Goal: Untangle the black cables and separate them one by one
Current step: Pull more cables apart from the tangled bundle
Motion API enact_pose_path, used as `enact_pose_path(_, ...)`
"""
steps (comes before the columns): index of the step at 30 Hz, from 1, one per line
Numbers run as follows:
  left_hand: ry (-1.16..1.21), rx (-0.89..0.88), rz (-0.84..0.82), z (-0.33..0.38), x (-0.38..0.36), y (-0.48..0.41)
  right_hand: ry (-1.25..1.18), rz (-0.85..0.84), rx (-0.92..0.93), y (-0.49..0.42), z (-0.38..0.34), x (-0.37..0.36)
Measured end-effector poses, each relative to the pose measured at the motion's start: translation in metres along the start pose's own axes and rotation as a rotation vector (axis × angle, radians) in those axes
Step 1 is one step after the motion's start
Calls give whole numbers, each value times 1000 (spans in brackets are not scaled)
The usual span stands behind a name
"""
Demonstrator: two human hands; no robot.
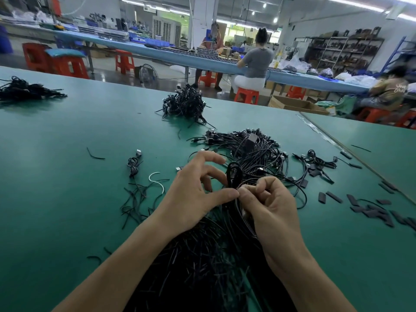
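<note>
A big tangle of black cables [252, 152] lies on the green table [67, 176] just beyond my hands, and a dark mass of cable ends [202, 262] spreads beneath my wrists. My left hand [193, 194] and my right hand [267, 206] meet thumb to thumb above it. Both pinch a looped black cable [234, 174] that rises between the fingertips. One separate coiled cable [133, 165] with a plug lies to the left.
Other black cable heaps sit at the far middle [185, 103] and far left [22, 88]. Cut black ties and a white tie [157, 182] litter the left; short black sleeves [369, 210] lie scattered on the right. People sit on red stools at a long bench behind.
</note>
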State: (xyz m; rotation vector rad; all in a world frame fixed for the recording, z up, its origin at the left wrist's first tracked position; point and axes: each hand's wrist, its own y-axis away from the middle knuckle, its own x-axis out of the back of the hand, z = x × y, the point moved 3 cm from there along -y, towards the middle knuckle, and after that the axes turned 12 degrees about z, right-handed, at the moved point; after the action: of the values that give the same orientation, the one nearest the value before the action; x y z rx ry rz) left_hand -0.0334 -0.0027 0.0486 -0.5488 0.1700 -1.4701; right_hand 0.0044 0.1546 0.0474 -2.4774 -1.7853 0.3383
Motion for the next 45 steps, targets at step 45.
enact_pose_path(45,82,34,-15,-1,-6,4,203,52,325,-1,-19,-2)
